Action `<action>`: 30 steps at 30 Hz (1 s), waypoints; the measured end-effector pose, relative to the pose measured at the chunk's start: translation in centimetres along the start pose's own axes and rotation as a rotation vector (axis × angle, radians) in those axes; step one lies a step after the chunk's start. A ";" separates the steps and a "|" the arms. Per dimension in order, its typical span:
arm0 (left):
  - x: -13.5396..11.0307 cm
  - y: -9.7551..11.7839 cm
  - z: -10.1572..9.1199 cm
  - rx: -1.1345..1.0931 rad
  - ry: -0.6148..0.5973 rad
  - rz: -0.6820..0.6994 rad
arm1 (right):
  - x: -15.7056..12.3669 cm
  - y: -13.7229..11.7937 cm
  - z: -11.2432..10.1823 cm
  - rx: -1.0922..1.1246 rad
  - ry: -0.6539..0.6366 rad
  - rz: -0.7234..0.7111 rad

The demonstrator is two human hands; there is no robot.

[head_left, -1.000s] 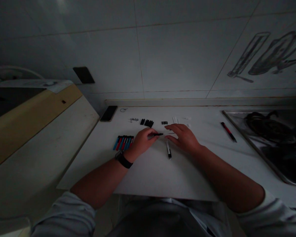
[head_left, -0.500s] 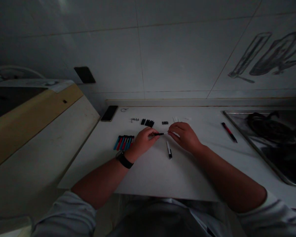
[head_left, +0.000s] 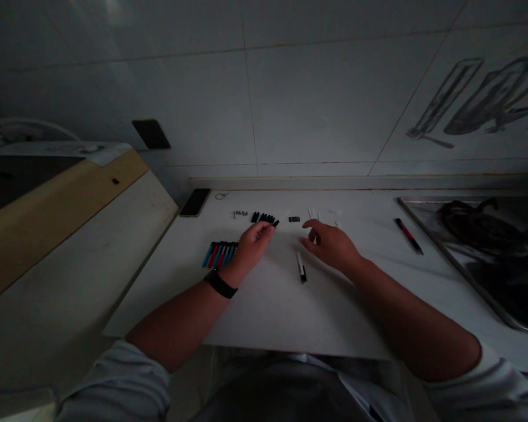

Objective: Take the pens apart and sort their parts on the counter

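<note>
My left hand (head_left: 255, 241) is closed, pinching a small black pen part (head_left: 276, 223) between thumb and fingers. Just behind it lies a row of similar black pen parts (head_left: 266, 218). Over the table to the right is my right hand (head_left: 330, 241), thumb and forefinger apart with nothing seen between them. A white-and-black pen piece (head_left: 301, 268) lies between the hands, nearer the front. Several thin white pen refills (head_left: 313, 214) lie beyond the right hand, and small black pieces (head_left: 294, 219) sit to their left. Blue and red pen barrels (head_left: 220, 254) lie beside my left wrist.
Small springs (head_left: 240, 213) and a wire ring (head_left: 220, 196) are at the back left, near a phone (head_left: 195, 202). A red-and-black pen (head_left: 409, 236) rests on the right, beside a metal-rimmed stove (head_left: 457, 266). The wall stands behind the white table (head_left: 264, 319).
My hands have moved apart. The left has gone slightly back with the black pen part; the right has opened and let go of the thin white piece it pinched.
</note>
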State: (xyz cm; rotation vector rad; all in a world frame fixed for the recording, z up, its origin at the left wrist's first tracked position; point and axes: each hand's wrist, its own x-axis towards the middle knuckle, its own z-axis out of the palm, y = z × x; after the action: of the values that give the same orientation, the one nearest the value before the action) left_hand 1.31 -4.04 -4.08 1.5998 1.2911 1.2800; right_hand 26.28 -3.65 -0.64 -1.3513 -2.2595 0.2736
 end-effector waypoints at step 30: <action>-0.4 0.3 0.0 0.016 -0.087 0.044 | 0.3 0.0 0.9 0.175 0.271 -0.085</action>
State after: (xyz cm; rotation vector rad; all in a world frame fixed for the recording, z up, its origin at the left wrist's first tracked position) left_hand 1.40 -4.54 -3.97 1.6847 1.2218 1.2160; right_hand 25.71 -3.28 -1.32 -1.1264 -2.0117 0.2376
